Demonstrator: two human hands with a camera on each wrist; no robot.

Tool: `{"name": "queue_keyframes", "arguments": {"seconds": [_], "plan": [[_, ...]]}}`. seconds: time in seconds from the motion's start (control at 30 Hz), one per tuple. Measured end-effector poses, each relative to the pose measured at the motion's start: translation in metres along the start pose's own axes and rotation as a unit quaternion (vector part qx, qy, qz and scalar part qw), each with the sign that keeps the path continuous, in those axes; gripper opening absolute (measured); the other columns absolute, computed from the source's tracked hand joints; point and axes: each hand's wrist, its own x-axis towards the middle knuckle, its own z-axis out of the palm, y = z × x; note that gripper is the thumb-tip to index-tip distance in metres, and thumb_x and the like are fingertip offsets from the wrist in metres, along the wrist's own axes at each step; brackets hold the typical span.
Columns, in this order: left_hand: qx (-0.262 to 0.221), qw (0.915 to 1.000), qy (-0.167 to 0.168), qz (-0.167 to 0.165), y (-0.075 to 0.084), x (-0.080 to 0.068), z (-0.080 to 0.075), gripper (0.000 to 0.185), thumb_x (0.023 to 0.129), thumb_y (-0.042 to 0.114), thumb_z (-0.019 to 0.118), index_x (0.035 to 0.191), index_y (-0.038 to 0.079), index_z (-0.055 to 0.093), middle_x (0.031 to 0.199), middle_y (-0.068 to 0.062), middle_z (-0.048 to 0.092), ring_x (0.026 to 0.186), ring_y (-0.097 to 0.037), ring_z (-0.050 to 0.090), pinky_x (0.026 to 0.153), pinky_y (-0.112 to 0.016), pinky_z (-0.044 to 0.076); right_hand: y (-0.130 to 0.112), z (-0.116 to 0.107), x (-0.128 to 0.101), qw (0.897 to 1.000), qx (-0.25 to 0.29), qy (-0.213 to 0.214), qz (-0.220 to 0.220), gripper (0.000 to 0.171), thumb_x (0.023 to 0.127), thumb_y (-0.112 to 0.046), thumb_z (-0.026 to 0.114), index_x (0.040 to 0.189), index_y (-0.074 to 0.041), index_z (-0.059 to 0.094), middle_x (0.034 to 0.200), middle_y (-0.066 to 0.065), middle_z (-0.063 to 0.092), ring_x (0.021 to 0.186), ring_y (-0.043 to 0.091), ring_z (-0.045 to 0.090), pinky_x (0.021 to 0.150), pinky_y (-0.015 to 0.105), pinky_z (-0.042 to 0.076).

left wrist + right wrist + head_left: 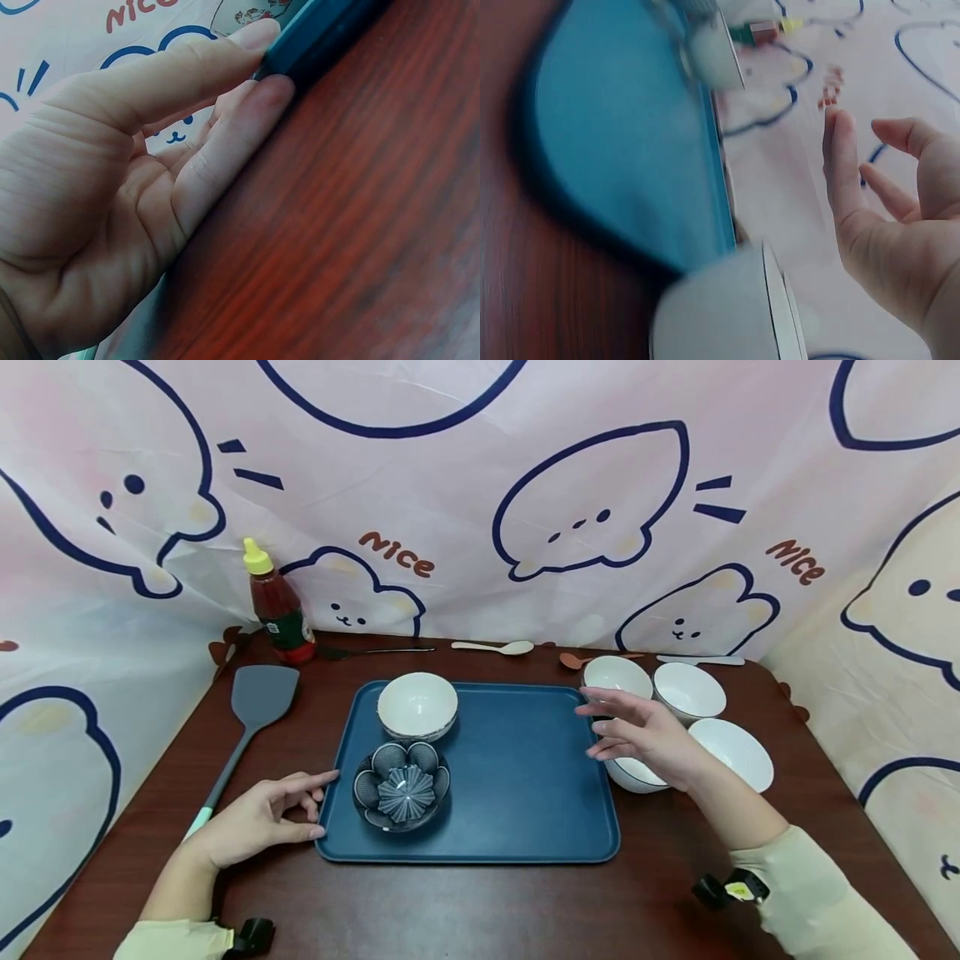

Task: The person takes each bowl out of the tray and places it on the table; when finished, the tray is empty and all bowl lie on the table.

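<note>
My left hand [258, 814] is at the left edge of a blue rectangular tray [525, 777], thumb and index finger spread apart and touching its rim. In the left wrist view the fingertips [259, 34] meet the tray's edge [300, 37]. On the tray's left side stand a white bowl [417, 706] and, nearer, a dark petal-shaped bowl [405, 793] with a ribbed flower-like centre. My right hand [645, 735] hovers over the tray's right edge, fingers extended and holding nothing. Below it a white bowl [637, 775] is partly hidden; its side [712, 315] shows in the right wrist view.
More white bowls [690, 689] stand right of the tray. Along the back lie a white spoon [513, 648], a brown spoon [573, 661], a dark fork [337, 653] and a pale knife [701, 660]. A red sauce bottle [281, 614] and grey spatula [262, 693] are at left.
</note>
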Motion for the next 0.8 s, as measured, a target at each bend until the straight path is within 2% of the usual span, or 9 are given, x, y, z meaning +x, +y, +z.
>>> {"name": "queue_keyframes", "arguments": {"seconds": [0.27, 0.43, 0.8], "plan": [[-0.003, 1.0000, -0.002, -0.003, 0.002, 0.000, 0.000, 0.068, 0.087, 0.012, 0.077, 0.146, -0.001, 0.046, 0.106, -0.016, 0.054, 0.090, -0.010, 0.060, 0.072, -0.025, 0.056, -0.004, 0.051, 0.023, 0.998, 0.041, -0.042, 0.028, 0.060, 0.100, -0.020, 0.062, 0.154, -0.016, 0.037, 0.152, 0.026, 0.041, 0.101, 0.029, 0.073, 0.087, 0.038, 0.058], [0.005, 1.0000, 0.003, -0.004, 0.002, -0.002, -0.001, 0.067, 0.087, 0.012, 0.077, 0.146, 0.000, 0.047, 0.106, -0.015, 0.055, 0.089, -0.010, 0.060, 0.072, -0.025, 0.056, 0.001, 0.075, 0.043, 0.996, 0.055, -0.059, 0.039, 0.062, 0.099, -0.024, 0.064, 0.154, -0.020, 0.036, 0.152, 0.024, 0.041, 0.105, 0.030, 0.072, 0.089, 0.039, 0.057], [-0.010, 0.9999, 0.000, -0.004, 0.000, 0.000, 0.001, 0.067, 0.087, 0.011, 0.077, 0.147, 0.000, 0.046, 0.107, -0.017, 0.055, 0.089, -0.011, 0.061, 0.072, -0.026, 0.057, 0.011, 0.101, 0.097, 0.994, 0.066, -0.034, 0.078, 0.057, 0.101, -0.022, 0.061, 0.153, -0.023, 0.038, 0.148, 0.018, 0.047, 0.101, 0.026, 0.073, 0.088, 0.037, 0.057]]}}
